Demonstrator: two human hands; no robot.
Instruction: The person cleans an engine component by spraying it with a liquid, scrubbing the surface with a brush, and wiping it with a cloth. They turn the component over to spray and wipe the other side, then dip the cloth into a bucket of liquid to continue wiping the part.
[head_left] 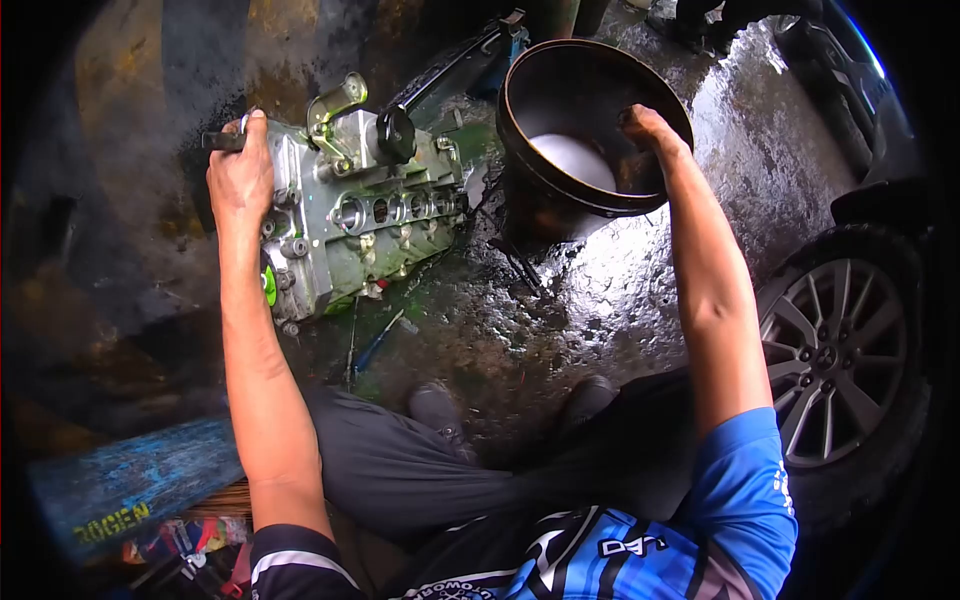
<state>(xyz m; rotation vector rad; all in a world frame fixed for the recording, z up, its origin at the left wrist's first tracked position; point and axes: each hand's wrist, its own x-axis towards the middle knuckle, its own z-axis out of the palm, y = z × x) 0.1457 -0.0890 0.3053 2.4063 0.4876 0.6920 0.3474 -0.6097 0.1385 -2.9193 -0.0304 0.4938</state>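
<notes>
A silvery engine (385, 210) with a row of round ports and a black cap (396, 136) sits at the left, streaked with bright green fluid. My left hand (240, 180) is closed round its near left end, thumb up, beside a black protruding piece (222, 141). To the right stands a dark, grimy bucket (560, 90) with whitish liquid (574, 160) at the bottom. My right hand (648, 132) reaches in over its right rim. Its fingers are curled and blackened against the inner wall; what they hold I cannot make out.
A car wheel (825, 355) stands close at my right. Blue-handled tool (378, 342) lies on the wet, oily floor (600, 290) below the engine. A worn blue board (150, 480) and a colourful pile (195, 545) are at lower left. My shoes (440, 412) rest between.
</notes>
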